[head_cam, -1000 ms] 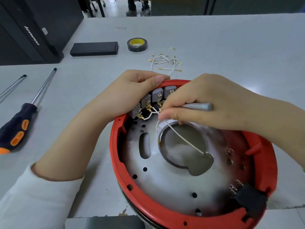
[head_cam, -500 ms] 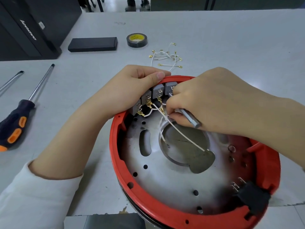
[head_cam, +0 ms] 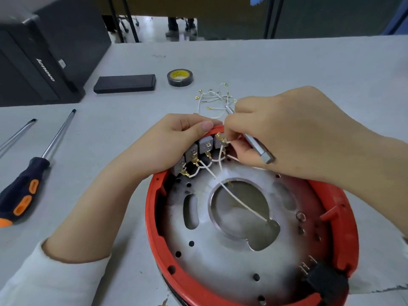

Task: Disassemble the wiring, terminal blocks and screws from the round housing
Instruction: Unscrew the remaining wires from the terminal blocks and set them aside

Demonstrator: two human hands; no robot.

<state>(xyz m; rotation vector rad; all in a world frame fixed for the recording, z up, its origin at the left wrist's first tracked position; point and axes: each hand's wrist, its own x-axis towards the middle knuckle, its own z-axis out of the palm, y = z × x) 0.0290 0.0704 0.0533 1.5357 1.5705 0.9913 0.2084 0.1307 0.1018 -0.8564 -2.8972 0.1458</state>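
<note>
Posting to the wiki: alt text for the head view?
Right hand, a metal tool tucked in it, pinches a white wire at the grey terminal blocks while the left hand grips the red housing rim. Loose wires and a screwdriver lie on the table.

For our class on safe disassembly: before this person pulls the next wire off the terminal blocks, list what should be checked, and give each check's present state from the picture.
1. Housing steadied: ok. The left hand grips the red housing at its rim, behind the terminal blocks.
2. Wire held at its end: ok. The right hand pinches at the gold connector on the rightmost block.
3. Spare tool out of the way: not ok. A metal bit is held in the same hand.
4. Other wires free: cannot tell. The long white wire runs across the plate's opening.
5. Removed wires set aside: ok. The loose wires lie on the table.
</note>
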